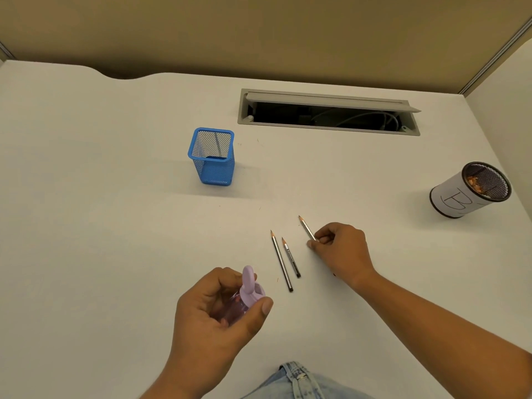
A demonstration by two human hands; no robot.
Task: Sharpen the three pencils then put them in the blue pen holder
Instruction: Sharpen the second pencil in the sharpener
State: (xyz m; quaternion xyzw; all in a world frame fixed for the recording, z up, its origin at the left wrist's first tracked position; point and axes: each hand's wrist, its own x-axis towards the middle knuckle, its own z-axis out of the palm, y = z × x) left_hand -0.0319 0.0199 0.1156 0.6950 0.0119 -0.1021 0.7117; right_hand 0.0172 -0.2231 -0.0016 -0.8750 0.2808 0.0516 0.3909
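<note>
Two dark pencils lie side by side on the white desk, a longer one (281, 260) and a shorter one (291, 257), both with pointed tips aimed away from me. My right hand (339, 250) pinches a third pencil (307, 227) just to their right; its tip points up-left and its rear end is hidden in my fingers. My left hand (221, 309) holds a lilac sharpener (247, 292) with a clear body and its lid flipped up, left of the pencils. The blue mesh pen holder (212, 156) stands upright farther back on the left, with nothing visible inside.
A round mesh cup (469, 190) wrapped in white paper stands at the far right, with shavings inside. An open grey cable hatch (328, 112) is set into the desk at the back. A beige partition wall (259, 30) closes the far side. My denim-clad lap (296, 381) shows at the bottom.
</note>
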